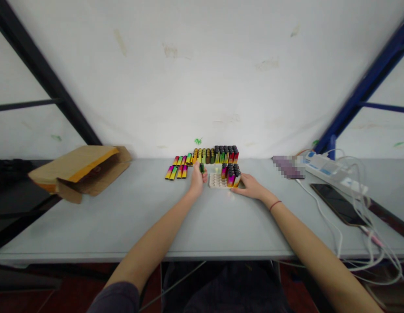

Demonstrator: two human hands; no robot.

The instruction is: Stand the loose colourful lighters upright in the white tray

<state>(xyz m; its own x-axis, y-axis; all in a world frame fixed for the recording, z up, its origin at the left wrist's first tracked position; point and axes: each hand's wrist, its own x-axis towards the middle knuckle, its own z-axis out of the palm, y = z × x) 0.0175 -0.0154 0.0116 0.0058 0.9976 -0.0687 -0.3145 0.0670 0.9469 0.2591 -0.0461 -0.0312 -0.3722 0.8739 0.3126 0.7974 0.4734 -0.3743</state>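
My left hand is closed around a small dark green tube, partly hidden by the fingers. My right hand grips the right end of a white tray with round holes, thumb along its front edge. Several colourful tubes with black tops stand upright in the tray's right part, while holes on its left side show bare. Behind the tray, a block of upright tubes is lined up, with black tops on the right and yellowish ones on the left. More bright tubes lie flat left of my left hand.
An opened cardboard box lies on its side at the table's left. On the right are a phone, a purple device and a white power strip with tangled white cables. A wall rises behind the grey table.
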